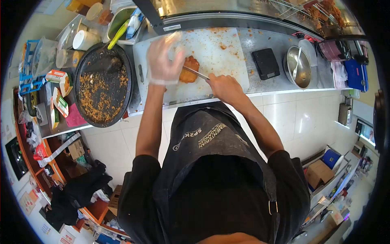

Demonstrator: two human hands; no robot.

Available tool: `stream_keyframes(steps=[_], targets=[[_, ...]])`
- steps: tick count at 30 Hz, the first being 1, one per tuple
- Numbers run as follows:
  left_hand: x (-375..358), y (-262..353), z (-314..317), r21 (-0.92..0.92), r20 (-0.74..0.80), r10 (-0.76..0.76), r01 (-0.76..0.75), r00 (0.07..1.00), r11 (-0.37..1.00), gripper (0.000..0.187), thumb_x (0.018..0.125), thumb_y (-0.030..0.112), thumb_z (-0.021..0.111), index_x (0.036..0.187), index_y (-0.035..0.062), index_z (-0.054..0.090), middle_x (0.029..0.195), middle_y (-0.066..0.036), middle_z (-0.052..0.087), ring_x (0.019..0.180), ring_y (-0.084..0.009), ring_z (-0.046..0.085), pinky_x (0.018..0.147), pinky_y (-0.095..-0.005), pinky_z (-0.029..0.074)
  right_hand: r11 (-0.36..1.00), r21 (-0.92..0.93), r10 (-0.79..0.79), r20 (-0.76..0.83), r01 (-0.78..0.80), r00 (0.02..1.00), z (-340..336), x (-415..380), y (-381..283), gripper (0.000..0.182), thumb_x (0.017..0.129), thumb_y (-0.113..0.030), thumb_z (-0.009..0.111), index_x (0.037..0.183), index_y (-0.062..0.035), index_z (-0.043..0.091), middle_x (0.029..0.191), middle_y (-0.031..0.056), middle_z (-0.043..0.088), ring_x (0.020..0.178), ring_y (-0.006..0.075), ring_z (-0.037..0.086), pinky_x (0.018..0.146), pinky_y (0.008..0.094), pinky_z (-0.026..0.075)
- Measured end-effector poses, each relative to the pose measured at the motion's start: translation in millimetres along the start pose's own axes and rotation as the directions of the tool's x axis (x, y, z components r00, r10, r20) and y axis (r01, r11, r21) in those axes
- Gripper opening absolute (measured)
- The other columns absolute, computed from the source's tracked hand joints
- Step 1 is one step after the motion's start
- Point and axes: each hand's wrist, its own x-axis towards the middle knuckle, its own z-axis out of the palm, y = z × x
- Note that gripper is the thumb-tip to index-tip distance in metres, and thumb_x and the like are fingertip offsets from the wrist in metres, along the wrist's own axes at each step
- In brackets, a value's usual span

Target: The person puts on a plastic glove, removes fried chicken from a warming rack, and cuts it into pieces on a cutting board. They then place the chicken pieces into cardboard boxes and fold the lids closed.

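Observation:
On the white cutting board (219, 53) lies a brown fried piece of food, perhaps chicken (188, 75). My right hand (226, 88), bare, grips the handle of a knife (200, 74) whose blade lies across the fried piece. My left hand (163, 61) wears a clear plastic glove and hovers at the left of the piece, slightly blurred. Its thumb stands apart from the fingers, and nothing shows in it. Orange crumbs are scattered over the board.
Left of the board stands a round black tray (128, 81) with crumbs. A black kitchen scale (265, 64) and a metal bowl (287, 67) with a utensil are at the right. Green-handled tongs (118, 34) rest near a metal container (116, 25). A glass case edge runs behind.

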Motion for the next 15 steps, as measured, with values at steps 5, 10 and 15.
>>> stream_keyframes(steps=[5,10,15], targets=[[7,-41,40,0.21,0.396,-0.105,0.021,0.912,0.977,0.041,0.089,0.039,0.059,0.117,0.0096,0.063,0.117,-0.017,0.062,0.111,-0.037,0.054,0.098,-0.0487,0.04,0.994,-0.096,-0.055,0.025,0.057,0.998,13,18,7,0.026,0.097,-0.025,0.047,0.094,-0.001,0.057,0.074,0.0219,0.067,0.071,0.0404,0.067,0.063,0.0498,0.054],[-49,-61,63,0.184,0.484,-0.178,0.099,0.857,0.978,0.047,0.09,0.04,0.055,0.119,0.0032,0.057,0.122,-0.02,0.057,0.114,-0.0375,0.051,0.1,-0.0487,0.037,0.998,-0.063,-0.016,0.131,0.024,0.991,51,17,22,0.025,0.097,-0.025,0.047,0.097,-0.0017,0.057,0.076,0.0218,0.067,0.071,0.0405,0.067,0.064,0.0513,0.053],[-16,-62,51,0.221,0.34,-0.12,0.045,0.933,0.974,0.045,0.09,0.04,0.055,0.115,0.0031,0.057,0.115,-0.019,0.058,0.109,-0.0385,0.052,0.094,-0.0492,0.039,0.984,-0.163,-0.057,0.107,0.074,0.993,18,33,19,0.028,0.098,-0.029,0.047,0.098,-0.0026,0.057,0.077,0.0219,0.067,0.071,0.0405,0.067,0.065,0.0523,0.052]])
